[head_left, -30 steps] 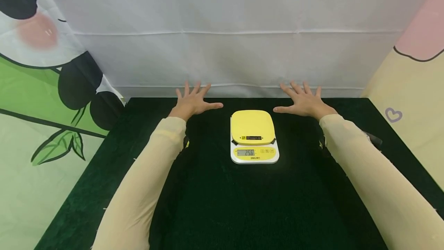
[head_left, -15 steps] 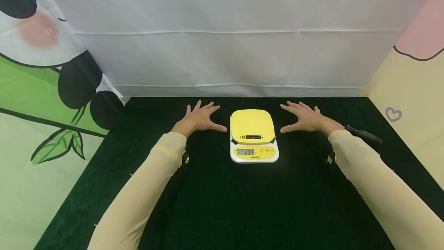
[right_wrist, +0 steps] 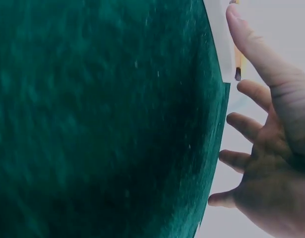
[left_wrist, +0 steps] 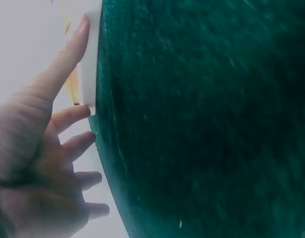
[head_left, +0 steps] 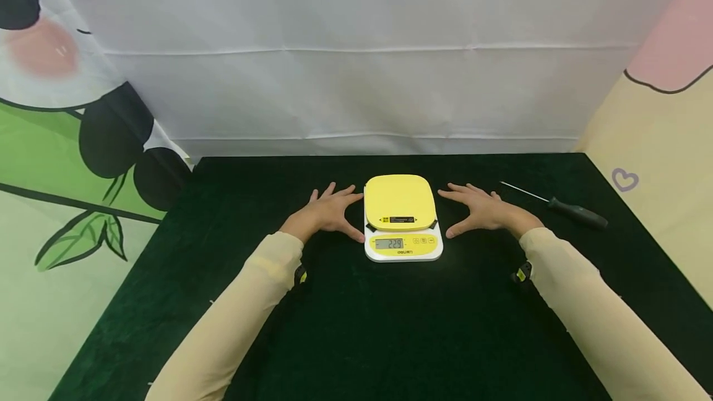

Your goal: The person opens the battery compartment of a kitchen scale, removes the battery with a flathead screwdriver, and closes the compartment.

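A white digital kitchen scale [head_left: 403, 246] with a yellow weighing plate [head_left: 400, 200] stands on the dark green cloth, its display lit with digits. To its left my left hand [head_left: 328, 212] spreads its fingers, thumb tip and index finger right at the scale's side. In the left wrist view the thumb of that hand [left_wrist: 38, 134] overlaps the scale's white edge [left_wrist: 90, 64]. My right hand [head_left: 483, 210] is spread on the other side, its thumb a little off the scale. In the right wrist view its straight fingers lie beside the scale's edge [right_wrist: 219, 39].
A screwdriver [head_left: 576, 212] with a black handle lies on the green-covered table [head_left: 412, 333], right of the right hand. A white cloth backdrop [head_left: 362, 79] rises behind the table. Printed cloths hang at both sides.
Both hands have come down and back toward me from the table's far edge, closing in on the scale's sides. The screwdriver, earlier hidden by the right arm, now shows fully. The display digits have changed.
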A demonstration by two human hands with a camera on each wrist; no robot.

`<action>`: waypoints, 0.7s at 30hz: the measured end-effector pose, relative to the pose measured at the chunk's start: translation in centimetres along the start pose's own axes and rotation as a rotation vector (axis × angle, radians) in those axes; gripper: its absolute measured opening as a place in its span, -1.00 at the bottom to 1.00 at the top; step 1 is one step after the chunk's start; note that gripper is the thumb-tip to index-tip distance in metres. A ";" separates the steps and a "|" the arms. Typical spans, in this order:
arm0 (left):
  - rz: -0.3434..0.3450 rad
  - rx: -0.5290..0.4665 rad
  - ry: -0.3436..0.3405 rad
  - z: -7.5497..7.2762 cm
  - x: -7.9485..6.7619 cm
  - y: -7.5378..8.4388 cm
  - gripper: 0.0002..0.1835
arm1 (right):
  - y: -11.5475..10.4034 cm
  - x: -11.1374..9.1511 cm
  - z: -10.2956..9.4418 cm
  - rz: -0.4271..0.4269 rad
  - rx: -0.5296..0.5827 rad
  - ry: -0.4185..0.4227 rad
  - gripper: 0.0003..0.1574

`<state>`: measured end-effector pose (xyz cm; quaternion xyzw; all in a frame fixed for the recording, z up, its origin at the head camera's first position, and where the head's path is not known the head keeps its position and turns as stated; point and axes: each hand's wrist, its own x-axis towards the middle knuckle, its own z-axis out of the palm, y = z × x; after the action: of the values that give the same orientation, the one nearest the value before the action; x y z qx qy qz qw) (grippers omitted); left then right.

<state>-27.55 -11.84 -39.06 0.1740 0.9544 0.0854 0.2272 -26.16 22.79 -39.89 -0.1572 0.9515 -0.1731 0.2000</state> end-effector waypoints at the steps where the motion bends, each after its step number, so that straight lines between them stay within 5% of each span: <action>1: 0.000 -0.006 -0.003 0.0 0.0 0.0 0.19 | 0.0 0.1 0.2 -0.005 0.011 -0.001 0.36; 21: -0.036 -0.098 -0.035 1.6 -0.6 0.8 0.23 | -0.2 -0.1 2.2 0.012 0.070 0.021 0.38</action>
<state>-26.09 -11.19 -39.99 0.1466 0.9479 0.1250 0.2537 -25.04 22.09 -41.70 -0.1425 0.9479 -0.2065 0.1962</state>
